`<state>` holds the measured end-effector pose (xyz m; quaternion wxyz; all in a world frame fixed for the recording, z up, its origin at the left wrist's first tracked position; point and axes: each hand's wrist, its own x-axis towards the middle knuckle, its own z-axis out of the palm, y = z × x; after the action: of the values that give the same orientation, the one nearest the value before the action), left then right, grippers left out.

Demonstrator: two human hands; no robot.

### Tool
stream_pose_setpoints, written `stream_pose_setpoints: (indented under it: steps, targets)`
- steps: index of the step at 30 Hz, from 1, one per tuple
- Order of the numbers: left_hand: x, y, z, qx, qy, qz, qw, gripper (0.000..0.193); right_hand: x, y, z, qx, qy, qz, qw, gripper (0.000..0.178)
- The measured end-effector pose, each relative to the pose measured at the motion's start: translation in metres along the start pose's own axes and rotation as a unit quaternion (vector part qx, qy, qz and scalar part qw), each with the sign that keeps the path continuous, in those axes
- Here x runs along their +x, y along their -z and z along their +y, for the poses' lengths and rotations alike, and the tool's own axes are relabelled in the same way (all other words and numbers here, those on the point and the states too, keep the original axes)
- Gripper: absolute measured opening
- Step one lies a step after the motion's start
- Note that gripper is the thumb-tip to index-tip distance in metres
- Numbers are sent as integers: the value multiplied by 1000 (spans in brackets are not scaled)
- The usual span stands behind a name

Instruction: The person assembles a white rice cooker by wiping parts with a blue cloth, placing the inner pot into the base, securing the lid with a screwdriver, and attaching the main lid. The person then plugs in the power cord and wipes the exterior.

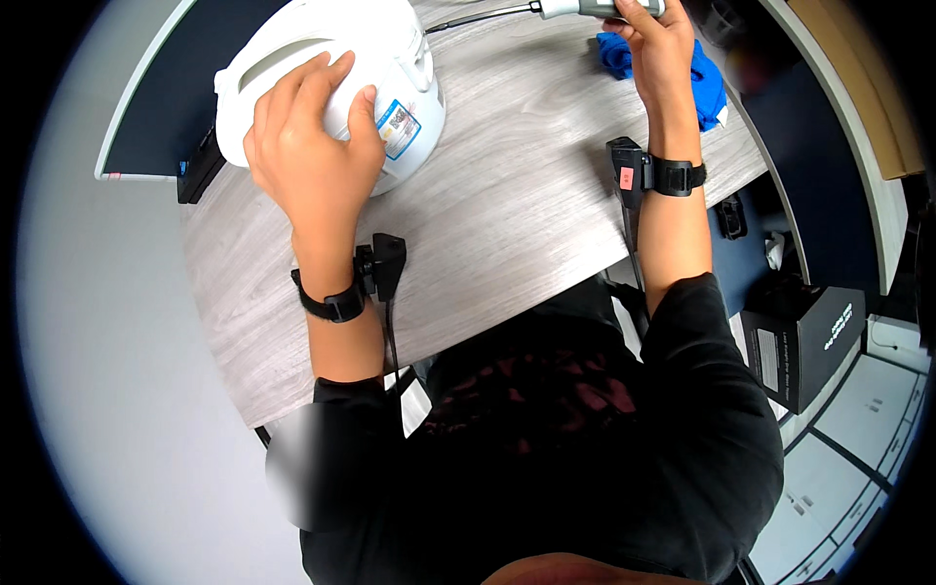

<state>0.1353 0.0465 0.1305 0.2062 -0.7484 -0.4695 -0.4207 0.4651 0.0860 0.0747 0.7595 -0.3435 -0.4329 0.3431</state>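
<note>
A white rice cooker [414,122] with a rounded body and a label on its side stands on the table at the upper left. My left hand [317,146] lies on its top with the fingers spread. At the upper right my right hand [655,39] is closed around the grey-and-white handle of a screwdriver [561,8]. Its long dark shaft points left, and the tip is close to the cooker's side; whether they touch I cannot tell. The top of the cooker runs out of the picture.
A crumpled blue cloth [709,90] lies on the wood-grain table [507,214] beside my right wrist. Both wrists carry black strapped devices with cables. Dark partitions stand at the table's far left and right. A black box [804,341] sits off the table's right side, near white cabinets [868,409].
</note>
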Motion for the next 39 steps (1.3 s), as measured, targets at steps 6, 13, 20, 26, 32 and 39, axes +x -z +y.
stream_pose_setpoints:
  steps: [6, 13, 20, 26, 32, 39]
  targets:
    - [-1, -3, -1, 19, -19, 9, 1000, 26, 2, 4, -1, -36, -32, 14, 999, 44]
    - [-1, -3, -1, 14, -14, 0, 1000, 29, 0, 6, -8, -4, -13, -44, 999, 47]
    - [-2, -3, -2, 23, -24, 4, 999, 29, 3, 25, 2, 13, -3, -119, 993, 42]
    - [-2, -2, -1, 24, -28, 6, 999, 29, -7, -5, -11, -97, 44, 15, 994, 43]
    - [-1, -3, -1, 23, -25, 6, 999, 29, 2, 15, 4, -125, 31, -13, 992, 47]
    - [-2, -4, -1, 26, -28, 6, 999, 29, -6, 0, -11, -110, 82, -18, 990, 52]
